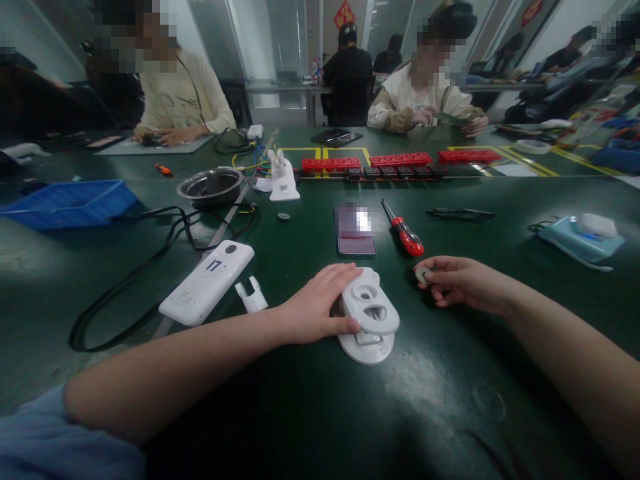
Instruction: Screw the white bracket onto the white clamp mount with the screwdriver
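My left hand point(325, 303) is closed around the left side of a white plastic device point(385, 313) on the green table. This device has a ring-shaped recess and a round base. To its right, my right hand point(453, 283) pinches a small pale round disc point(423, 275) between thumb and fingers, just above the tabletop. Beyond the hands lie a phone point(356, 245) and a red-and-black screwdriver point(407, 237). A white forked plastic piece point(253, 297) rests to the left of the device, near my left wrist.
At left are a white power bank marked 17 point(210, 280), black cables point(120, 293), a metal bowl point(213, 187) and a blue tray point(75, 205). Red strips point(400, 160) lie farther back. A light-blue pouch point(575, 240) sits at right. Two people work across the table.
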A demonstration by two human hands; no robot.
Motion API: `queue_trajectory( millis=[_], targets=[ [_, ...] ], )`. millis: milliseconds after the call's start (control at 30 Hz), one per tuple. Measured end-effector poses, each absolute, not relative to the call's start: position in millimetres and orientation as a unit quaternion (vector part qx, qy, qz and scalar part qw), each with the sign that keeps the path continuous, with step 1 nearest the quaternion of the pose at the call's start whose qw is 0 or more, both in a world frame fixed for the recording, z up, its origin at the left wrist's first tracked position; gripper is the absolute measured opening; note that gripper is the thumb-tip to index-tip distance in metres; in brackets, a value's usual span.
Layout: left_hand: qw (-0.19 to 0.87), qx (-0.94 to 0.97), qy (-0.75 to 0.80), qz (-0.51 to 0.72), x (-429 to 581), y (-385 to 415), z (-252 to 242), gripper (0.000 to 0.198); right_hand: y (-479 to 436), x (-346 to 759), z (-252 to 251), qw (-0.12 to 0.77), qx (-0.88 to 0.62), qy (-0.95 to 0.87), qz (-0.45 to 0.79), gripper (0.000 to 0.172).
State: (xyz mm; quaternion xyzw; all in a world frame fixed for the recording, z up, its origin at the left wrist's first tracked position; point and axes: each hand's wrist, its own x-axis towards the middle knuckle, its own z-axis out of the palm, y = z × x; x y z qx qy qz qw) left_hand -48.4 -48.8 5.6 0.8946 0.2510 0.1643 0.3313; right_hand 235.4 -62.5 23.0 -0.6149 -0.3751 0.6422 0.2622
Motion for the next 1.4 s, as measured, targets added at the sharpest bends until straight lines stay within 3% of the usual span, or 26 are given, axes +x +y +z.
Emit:
queue_trajectory(
  millis=[367,867,1400],
  targets=[
    [0.338,0.889,0.262,0.163,-49.2,-49.5,5.8,0.084,-62.6,236.9,22.1,0.268,-0.624,-0.356,0.642,0.006],
    [0.332,0.893,0.257,0.165,-48.5,-48.7,4.0,0.085,-63.8,233.2,25.3,0.270,-0.635,-0.338,0.640,0.019],
    [0.334,0.892,0.260,0.160,-48.8,-49.2,6.1,0.085,-67.1,216.9,26.1,0.254,-0.703,-0.374,0.549,0.006]
  ],
)
